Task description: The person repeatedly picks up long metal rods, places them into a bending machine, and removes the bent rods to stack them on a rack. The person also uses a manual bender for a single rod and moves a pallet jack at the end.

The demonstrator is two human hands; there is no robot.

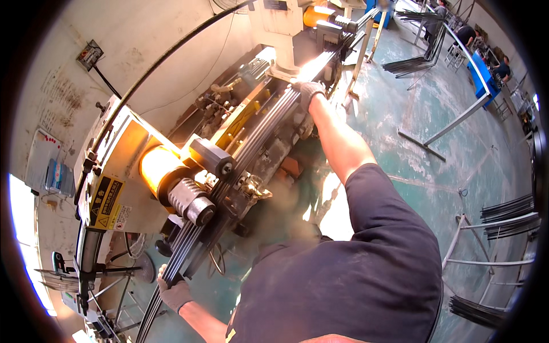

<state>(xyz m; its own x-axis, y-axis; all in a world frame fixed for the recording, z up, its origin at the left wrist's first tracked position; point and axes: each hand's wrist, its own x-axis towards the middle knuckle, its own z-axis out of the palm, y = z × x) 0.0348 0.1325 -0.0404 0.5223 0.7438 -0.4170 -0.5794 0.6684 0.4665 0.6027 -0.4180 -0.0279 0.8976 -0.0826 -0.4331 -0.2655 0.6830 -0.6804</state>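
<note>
Stained wall [143,28] behind, warning label [107,201] nearby, left fingers [166,287] and right fingers [304,88] clasp rods [269,129].

- Metalworking workshop
- Heavy machine [211,153] with yellow cylinders [159,167] and a black-and-yellow warning label [107,201]
- Dark rods [506,209] bundled on metal racks [492,263]
- Scuffed green floor [394,128], stained wall [128,57]
- People [466,35] near blue equipment [480,81]

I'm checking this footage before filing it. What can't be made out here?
All in the head view:
Rods: near ends cut off by the lower edge; exact count lost in overlap and glare.
Left hand: palm hidden by the hand's own back.
Right hand: finger grip unclear in bright glare.
Whatever lies behind the dark shirt: blocked by it.
Co-workers: their hands too small.
</note>
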